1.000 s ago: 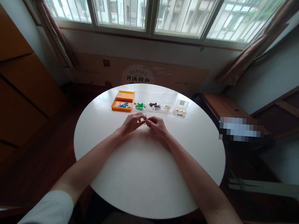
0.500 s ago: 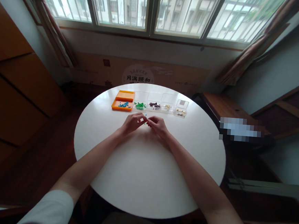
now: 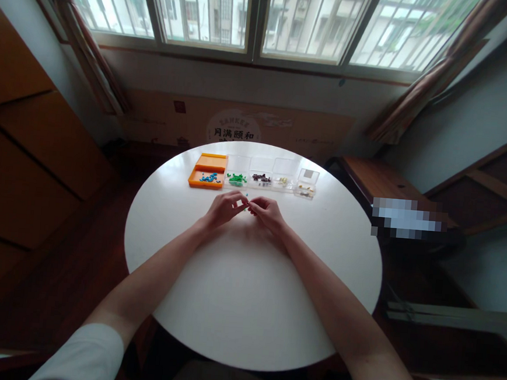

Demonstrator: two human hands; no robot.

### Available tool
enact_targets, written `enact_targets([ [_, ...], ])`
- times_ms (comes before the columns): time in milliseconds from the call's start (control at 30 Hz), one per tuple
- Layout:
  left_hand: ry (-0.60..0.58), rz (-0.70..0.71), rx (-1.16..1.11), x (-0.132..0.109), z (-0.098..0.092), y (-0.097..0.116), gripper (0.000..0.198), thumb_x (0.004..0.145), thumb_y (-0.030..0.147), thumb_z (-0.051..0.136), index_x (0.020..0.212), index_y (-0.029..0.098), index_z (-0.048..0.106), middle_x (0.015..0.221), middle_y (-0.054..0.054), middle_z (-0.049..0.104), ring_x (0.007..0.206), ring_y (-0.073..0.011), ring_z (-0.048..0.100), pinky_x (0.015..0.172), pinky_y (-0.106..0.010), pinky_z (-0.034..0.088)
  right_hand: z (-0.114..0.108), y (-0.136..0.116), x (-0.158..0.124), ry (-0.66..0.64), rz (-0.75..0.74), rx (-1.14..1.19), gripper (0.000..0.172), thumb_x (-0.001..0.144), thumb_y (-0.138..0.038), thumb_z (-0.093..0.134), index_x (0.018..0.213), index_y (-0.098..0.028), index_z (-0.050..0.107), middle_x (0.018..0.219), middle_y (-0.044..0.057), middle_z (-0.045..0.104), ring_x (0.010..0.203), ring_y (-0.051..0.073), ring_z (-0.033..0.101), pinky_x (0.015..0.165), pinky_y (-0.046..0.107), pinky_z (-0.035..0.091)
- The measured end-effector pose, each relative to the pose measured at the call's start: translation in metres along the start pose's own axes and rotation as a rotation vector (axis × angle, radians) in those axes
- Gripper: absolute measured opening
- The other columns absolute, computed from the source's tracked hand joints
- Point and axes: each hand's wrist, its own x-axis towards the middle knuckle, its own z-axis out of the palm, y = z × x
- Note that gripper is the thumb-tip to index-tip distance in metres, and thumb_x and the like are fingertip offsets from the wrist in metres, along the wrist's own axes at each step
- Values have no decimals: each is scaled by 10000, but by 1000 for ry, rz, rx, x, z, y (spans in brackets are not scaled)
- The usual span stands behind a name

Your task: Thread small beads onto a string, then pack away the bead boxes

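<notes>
My left hand (image 3: 226, 208) and my right hand (image 3: 267, 212) meet over the white table, thumbs and fingers pinched together at the tips. Between them show tiny specks of colour: a blue bit (image 3: 247, 195) just above the fingertips and a green bit below. What exactly the fingers grip is too small to make out. Just beyond the hands stands a row of small boxes with raised lids. An orange box (image 3: 191, 183) holds blue pieces (image 3: 209, 178). Beside it, clear boxes hold green pieces (image 3: 237, 179), dark brown pieces (image 3: 262, 178), cream pieces (image 3: 283, 181) and yellowish pieces (image 3: 306, 188).
The round white table (image 3: 248, 307) carries the boxes toward its far edge. A wooden bench or desk (image 3: 381, 179) stands to the right, with a blurred-out item on it. Orange-brown cabinets (image 3: 30, 178) rise at the left, and a printed cardboard panel (image 3: 154, 112) leans under the window.
The hands stay pinched together at nearly the same spot, with hardly any finger movement. The whole view has shifted very slightly.
</notes>
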Motion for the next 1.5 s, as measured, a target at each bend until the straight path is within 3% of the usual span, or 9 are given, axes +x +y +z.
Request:
enact_targets([
  [733, 29, -25, -37, 0, 4, -8, 229, 839, 363, 546, 802, 173, 669, 745, -22, 643, 592, -85, 568, 573, -193, 429, 1, 0, 0, 26, 8, 17, 352, 620, -454, 707, 755, -136, 640, 596, 23, 625, 522, 109, 532, 519, 255, 430],
  [1500, 3, -26, -28, 0, -1, 0, 272, 848, 406, 517, 812, 190, 679, 758, -17, 644, 566, -80, 538, 570, -202, 406, 1, -1, -1, 16, -22, 3, 359, 646, -489, 681, 738, -146, 628, 593, 21, 621, 521, 108, 522, 515, 252, 422],
])
